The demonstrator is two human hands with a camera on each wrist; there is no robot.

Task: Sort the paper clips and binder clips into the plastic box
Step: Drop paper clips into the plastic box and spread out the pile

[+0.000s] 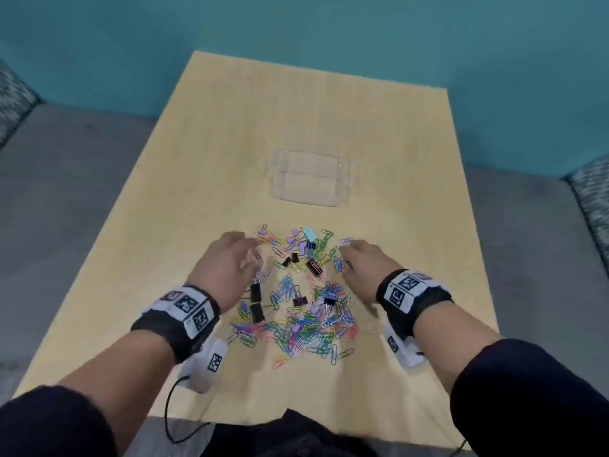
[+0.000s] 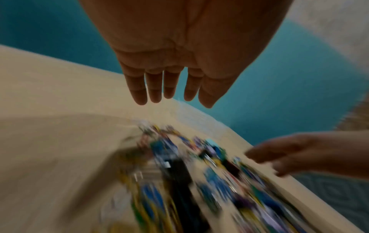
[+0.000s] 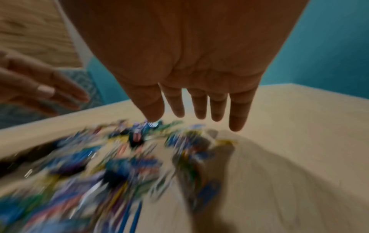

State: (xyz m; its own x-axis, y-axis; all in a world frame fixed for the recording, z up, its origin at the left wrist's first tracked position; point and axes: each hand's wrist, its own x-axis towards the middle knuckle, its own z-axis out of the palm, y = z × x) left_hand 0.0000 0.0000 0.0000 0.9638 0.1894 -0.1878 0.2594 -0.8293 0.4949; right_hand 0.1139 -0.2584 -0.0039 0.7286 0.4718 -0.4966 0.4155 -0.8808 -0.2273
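Observation:
A heap of coloured paper clips (image 1: 306, 321) mixed with black, purple and light blue binder clips (image 1: 256, 292) lies on the near half of the wooden table (image 1: 197, 159). A clear plastic box (image 1: 309, 178) stands beyond the heap. My left hand (image 1: 227, 262) hovers over the heap's left edge with fingers (image 2: 155, 88) straight and nothing in them. My right hand (image 1: 365, 262) hovers over the right edge, its fingers (image 3: 199, 107) straight and holding nothing. Both wrist views show the clips (image 2: 179, 173) (image 3: 119, 165) blurred under the palms.
Grey sofa cushions (image 1: 66, 192) flank the table on both sides, with a teal wall (image 1: 296, 28) behind. A black cable (image 1: 171, 410) hangs from the left wrist camera near the table's front edge. Bare wood surrounds the box.

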